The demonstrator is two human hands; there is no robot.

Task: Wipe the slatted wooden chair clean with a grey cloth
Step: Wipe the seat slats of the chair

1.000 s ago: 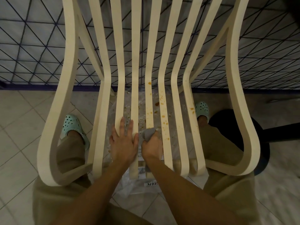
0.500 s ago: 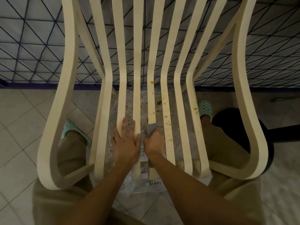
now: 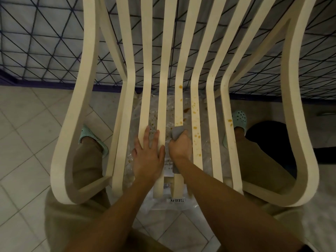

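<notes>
We judge the slatted wooden chair (image 3: 72, 124) to be partly wiped: the arm loop and the slats on its left side show no marks. The left hand (image 3: 148, 157) lies spread flat across two slats left of centre, apparently to steady the seat. Just beside it, the right hand (image 3: 180, 148) is bunched round the grey cloth (image 3: 177, 132), which pokes out past the knuckles and presses on the centre slat. Ahead of the cloth, and on the slats to its right, brown spots (image 3: 195, 127) show, so we reckon the right half of the seat is left to do. Around the chair we see a pale tiled floor (image 3: 27, 124) on the left and a spattered clear plastic sheet (image 3: 169, 106) under the seat. A dark round shape (image 3: 263, 135) lies on the right. A wire mesh panel (image 3: 45, 42) runs behind the backrest.
</notes>
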